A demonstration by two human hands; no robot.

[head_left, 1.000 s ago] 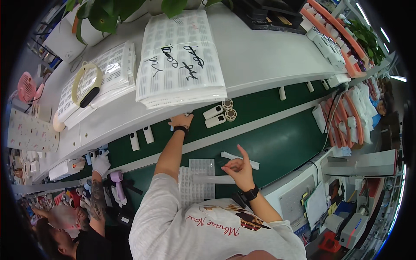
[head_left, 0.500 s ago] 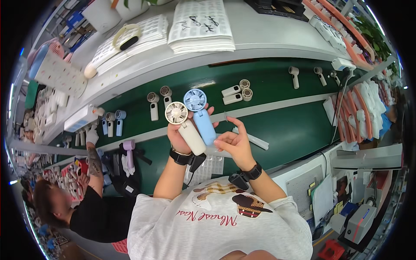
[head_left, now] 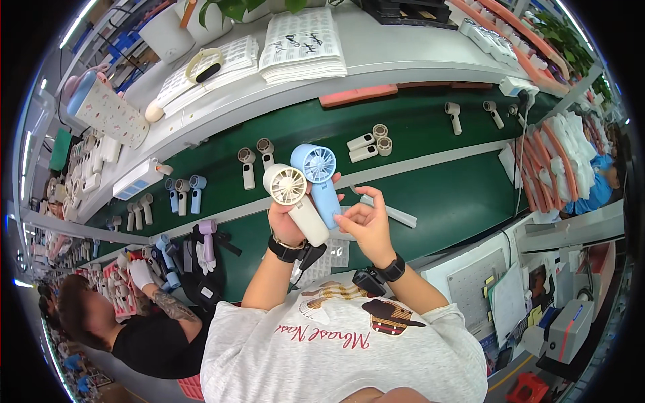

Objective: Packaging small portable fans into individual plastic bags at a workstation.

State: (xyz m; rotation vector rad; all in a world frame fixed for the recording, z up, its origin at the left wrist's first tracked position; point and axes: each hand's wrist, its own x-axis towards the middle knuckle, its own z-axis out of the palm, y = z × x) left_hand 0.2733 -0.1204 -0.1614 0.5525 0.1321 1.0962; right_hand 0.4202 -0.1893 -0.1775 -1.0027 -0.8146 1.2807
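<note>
Two handheld fans are in my left hand [head_left: 287, 225]: a cream-white fan [head_left: 309, 221] in front and a light blue fan [head_left: 327, 201] leaning beside it. Both round grilles face up at me. My left fingers pass behind the two handles, their tips showing past the blue one. My right hand [head_left: 368, 225] pinches at the lower end of the blue handle with thumb and a finger. Its index finger stands out apart, with a small clear piece [head_left: 353, 189] that looks like film at its tip.
A green belt [head_left: 443, 195] bears more fans, among them a white pair [head_left: 363, 146] lying down. A clear plastic tray [head_left: 330, 258] sits below my hands. At left a co-worker's gloved hand [head_left: 140, 274] is among blue fans. A shelf with paper stacks [head_left: 302, 57] runs above.
The two fans have shifted slightly right and tilted, showing more of the heads' sides. My right hand stays at the blue handle. The co-worker's gloved hand has drawn back toward the blue fans.
</note>
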